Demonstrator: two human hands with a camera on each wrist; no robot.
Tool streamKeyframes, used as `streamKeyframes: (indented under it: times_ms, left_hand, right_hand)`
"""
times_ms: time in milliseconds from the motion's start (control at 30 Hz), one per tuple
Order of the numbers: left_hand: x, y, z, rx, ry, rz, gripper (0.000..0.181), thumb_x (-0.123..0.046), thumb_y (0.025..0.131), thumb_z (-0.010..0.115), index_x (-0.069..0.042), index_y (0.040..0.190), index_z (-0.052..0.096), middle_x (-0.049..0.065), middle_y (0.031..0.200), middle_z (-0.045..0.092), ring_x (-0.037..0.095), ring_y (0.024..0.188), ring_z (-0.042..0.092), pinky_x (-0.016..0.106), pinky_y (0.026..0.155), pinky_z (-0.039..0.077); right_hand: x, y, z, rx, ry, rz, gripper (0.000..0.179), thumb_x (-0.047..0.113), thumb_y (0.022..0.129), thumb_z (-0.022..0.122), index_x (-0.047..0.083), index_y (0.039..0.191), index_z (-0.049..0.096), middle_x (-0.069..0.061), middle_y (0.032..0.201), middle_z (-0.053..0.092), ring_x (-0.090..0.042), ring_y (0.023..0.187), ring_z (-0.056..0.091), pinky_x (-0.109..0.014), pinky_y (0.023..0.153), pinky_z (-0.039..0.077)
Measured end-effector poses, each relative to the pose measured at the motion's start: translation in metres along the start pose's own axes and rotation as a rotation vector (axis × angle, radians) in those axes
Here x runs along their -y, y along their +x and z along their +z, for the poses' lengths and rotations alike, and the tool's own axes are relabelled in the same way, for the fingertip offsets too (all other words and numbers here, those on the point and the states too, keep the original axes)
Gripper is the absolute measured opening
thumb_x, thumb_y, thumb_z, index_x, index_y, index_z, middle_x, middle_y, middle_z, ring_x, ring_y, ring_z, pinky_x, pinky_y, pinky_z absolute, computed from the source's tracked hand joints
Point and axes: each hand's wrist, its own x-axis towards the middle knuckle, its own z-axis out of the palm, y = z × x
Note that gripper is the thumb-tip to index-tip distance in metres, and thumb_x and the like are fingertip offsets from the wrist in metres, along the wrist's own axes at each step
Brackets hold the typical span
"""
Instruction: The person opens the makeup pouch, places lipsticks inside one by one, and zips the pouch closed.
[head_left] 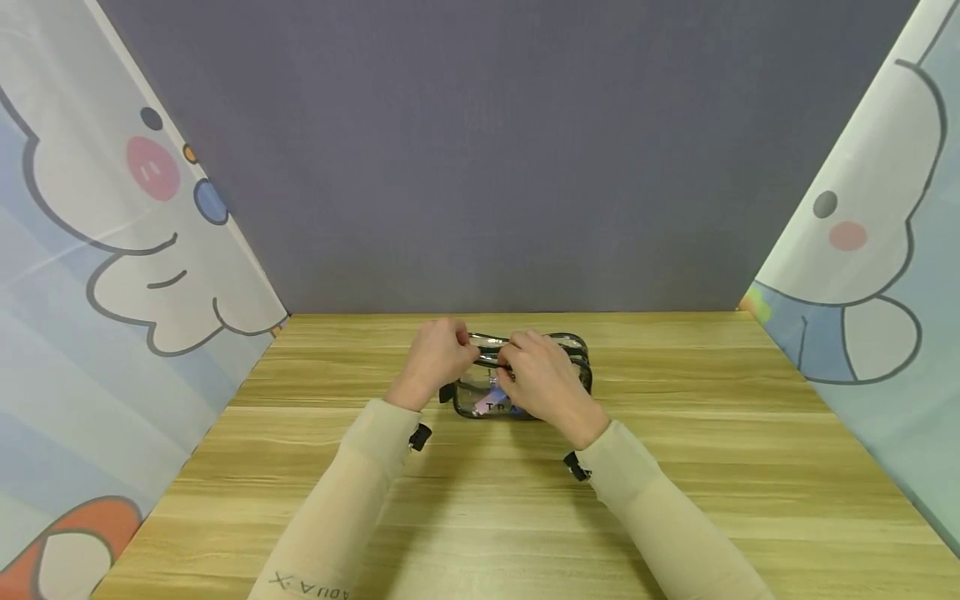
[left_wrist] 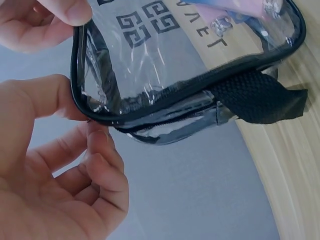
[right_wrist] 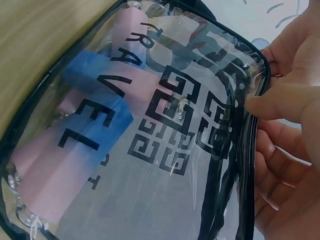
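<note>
A clear plastic zip pouch (head_left: 468, 393) with black trim and black "TRAVEL" lettering lies on the table. Several pink-and-blue pieces (right_wrist: 65, 160) show through its front, some with clear ends. My left hand (head_left: 433, 358) pinches the trim at the pouch's upper left corner, thumb and forefinger meeting at the zipper edge in the left wrist view (left_wrist: 65, 160). What small part lies between those fingertips is hidden. Along the top edge, my right hand (head_left: 543, 379) grips the rim, thumb in front and fingers behind, as the right wrist view shows (right_wrist: 290, 115).
A black fabric tab (left_wrist: 262, 97) sticks out from the pouch's left side. Behind the wooden table (head_left: 675, 467) stands a grey panel (head_left: 510, 167). Cartoon-printed curtains (head_left: 112, 250) flank both sides. Each wrist carries a small black device (head_left: 420, 437).
</note>
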Motion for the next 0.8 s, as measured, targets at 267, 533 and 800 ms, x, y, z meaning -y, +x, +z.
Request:
streamKeyframes:
  times_ms: [267,533,800]
  left_hand:
    - [0.008,0.000,-0.003,-0.009,-0.042,-0.053,0.024,-0.010,0.090,0.066,-0.010,0.068,0.057,-0.001,0.053,0.042,0.012,0.046,0.035,0.028,0.048,0.031]
    - [0.011,-0.001,-0.007,-0.014,-0.057,-0.069,0.017,-0.011,0.089,0.067,-0.008,0.072,0.064,0.002,0.060,0.053,0.015,0.050,0.043,0.030,0.051,0.037]
    - [0.018,0.000,-0.011,-0.040,-0.030,-0.079,0.010,-0.014,0.086,0.072,-0.006,0.080,0.072,0.007,0.078,0.067,0.021,0.065,0.058,0.032,0.058,0.046]
  right_hand:
    - [-0.002,0.000,0.001,-0.011,0.007,-0.015,0.007,0.013,0.088,0.078,0.011,0.084,0.072,-0.001,0.083,0.061,-0.020,0.075,0.057,-0.036,0.072,0.051]
    - [-0.003,0.002,0.002,0.003,0.015,-0.018,0.006,0.014,0.089,0.077,0.012,0.085,0.073,-0.001,0.083,0.062,-0.020,0.077,0.058,-0.037,0.075,0.052]
    - [-0.002,0.003,0.002,0.017,-0.003,-0.003,0.008,0.015,0.090,0.076,0.012,0.083,0.072,-0.001,0.083,0.062,-0.020,0.075,0.057,-0.036,0.072,0.050]
